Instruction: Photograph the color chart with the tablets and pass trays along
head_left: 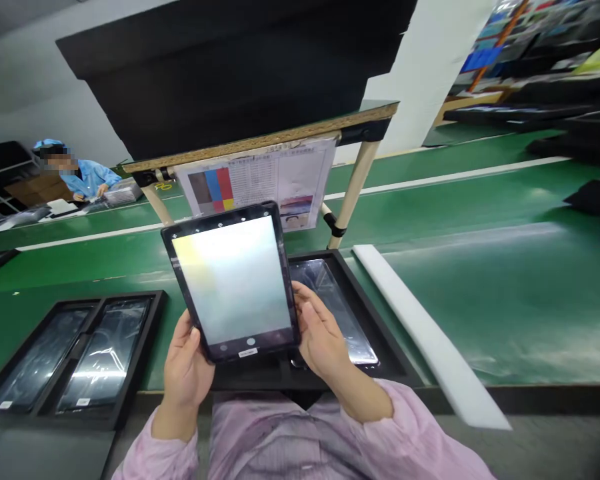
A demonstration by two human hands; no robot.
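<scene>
L hand (185,363) & R hand (323,340) grip opp. sides of a lit tablet (235,287), held up approx. centre over the green bench (505,300). Clock from it: black tray (139,347) w/ 2 dark tablets (97,360) at 8, 2nd tray (373,327) w/ dark tablet at 3–4, white strip (425,327) beyond that. Farther back, printed sheet (260,180) under shelf (260,139) approx. 12, co-worker (87,175) in blue at 10.
</scene>
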